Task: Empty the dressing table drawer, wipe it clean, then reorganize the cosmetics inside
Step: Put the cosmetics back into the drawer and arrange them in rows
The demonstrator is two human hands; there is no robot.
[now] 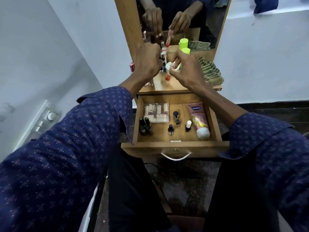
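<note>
Both hands [167, 64] above open drawer [175, 144]

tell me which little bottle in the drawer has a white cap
The small bottle standing just left of the pink Vaseline tube; the other bottles in the drawer have black caps.

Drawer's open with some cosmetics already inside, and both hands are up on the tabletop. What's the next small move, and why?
Probably bring the right hand down and lay its red-capped tube in the drawer, in the bare patch between the Vaseline tube and the black-capped bottles. The tube is already pinched, and that spot looks free.
</note>
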